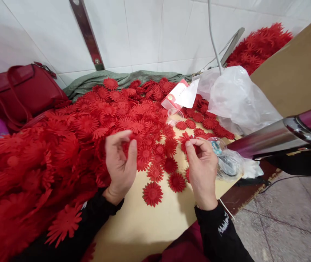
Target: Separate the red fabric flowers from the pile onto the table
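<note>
- A red flower (184, 139) with many narrow petals is pinched between the thumb and fingers of the right hand (204, 165), above the right part of the tabletop (133, 214).
- The left hand (119, 165) is raised to the left of it, slightly blurred, thumb and fingers curved and apart at the tips. Red petals show between them; I cannot tell whether it grips any.
- Between and just beyond the hands, loose flowers (152, 194) of the same kind lie on the pale tabletop, some singly, some overlapping.
- A deep pile of red flowers (87, 123) spreads across the left and far side, reaching over the near left; one large flower (65, 225) lies against the black left sleeve (90, 222).
- Beyond the right hand are a clear round container (175, 115) and a pink-and-white tissue box (175, 95) with a tissue (189, 95) sticking out.
- To the right are a crumpled clear bag (239, 96) and a shiny silver-and-purple cylinder (270, 136).
- At far left sits a red handbag (27, 91); green cloth (80, 85) runs along the white tiled wall (144, 32).
</note>
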Demonstrator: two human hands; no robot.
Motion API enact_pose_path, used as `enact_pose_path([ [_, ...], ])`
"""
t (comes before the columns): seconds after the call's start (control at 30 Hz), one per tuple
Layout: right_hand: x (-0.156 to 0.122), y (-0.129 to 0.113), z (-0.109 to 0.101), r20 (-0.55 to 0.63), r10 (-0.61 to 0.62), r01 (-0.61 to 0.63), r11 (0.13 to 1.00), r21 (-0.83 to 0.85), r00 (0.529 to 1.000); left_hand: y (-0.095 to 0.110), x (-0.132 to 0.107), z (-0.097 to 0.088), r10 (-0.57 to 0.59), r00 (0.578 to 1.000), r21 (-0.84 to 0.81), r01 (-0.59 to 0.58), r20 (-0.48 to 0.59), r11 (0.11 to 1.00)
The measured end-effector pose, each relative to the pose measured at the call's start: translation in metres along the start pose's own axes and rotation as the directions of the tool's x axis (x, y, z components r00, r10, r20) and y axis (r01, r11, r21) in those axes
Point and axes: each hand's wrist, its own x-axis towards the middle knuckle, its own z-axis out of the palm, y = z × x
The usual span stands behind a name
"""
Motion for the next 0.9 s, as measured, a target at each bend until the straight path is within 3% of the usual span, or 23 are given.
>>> enact_pose_path([
  [0.07,-0.007,-0.009,0.007,0.137,-0.088,0.091,0.996,-0.015,0.987,-0.001,0.008,-0.006,0.174,0.973,0.233,-0.136,-0.151,0.963],
  [0.13,-0.016,-0.016,0.016,0.331,-0.146,0.15,0.989,0.014,0.932,-0.001,0.014,-0.011,0.267,0.949,0.381,-0.188,-0.168,0.905],
  [0.17,-0.02,-0.018,0.02,0.362,-0.15,0.153,0.988,0.02,0.92,0.001,0.015,-0.013,0.294,0.941,0.417,-0.203,-0.168,0.886],
  [0.27,-0.022,-0.017,0.021,0.317,-0.113,0.112,0.993,0.022,0.941,0.01,0.009,-0.013,0.329,0.934,0.415,-0.246,-0.14,0.876],
  [0.37,-0.017,-0.013,0.014,0.32,-0.024,-0.017,0.992,0.124,0.947,0.015,-0.004,-0.006,0.227,0.973,0.243,-0.231,0.046,0.942],
  [0.43,-0.016,-0.011,0.01,0.35,0.042,-0.13,0.964,0.23,0.936,0.013,-0.013,0.0,0.074,0.965,0.067,-0.094,0.251,0.993],
  [0.5,-0.02,-0.007,0.008,0.338,0.061,-0.159,0.95,0.268,0.939,0.01,-0.018,0.006,-0.107,0.901,-0.032,0.133,0.42,0.991],
  [0.57,-0.026,-0.001,0.007,0.251,-0.021,-0.029,0.981,0.193,0.968,0.008,-0.019,0.009,-0.281,0.842,-0.038,0.335,0.462,0.942],
  [0.63,-0.033,0.007,0.006,0.18,-0.188,0.185,0.982,0.035,0.966,0.007,-0.017,0.011,-0.413,0.784,-0.032,0.481,0.463,0.876],
  [0.73,-0.04,0.015,0.005,0.263,-0.408,0.451,0.883,-0.129,0.874,0.007,-0.011,0.011,-0.487,0.664,-0.067,0.627,0.568,0.776],
  [0.8,-0.041,0.016,0.005,0.338,-0.457,0.525,0.839,-0.144,0.823,0.005,-0.01,0.012,-0.5,0.61,-0.123,0.7,0.614,0.703],
  [0.9,-0.039,0.012,0.002,0.355,-0.456,0.528,0.837,-0.14,0.816,0.0,-0.011,0.013,-0.562,0.573,-0.183,0.779,0.597,0.6],
])
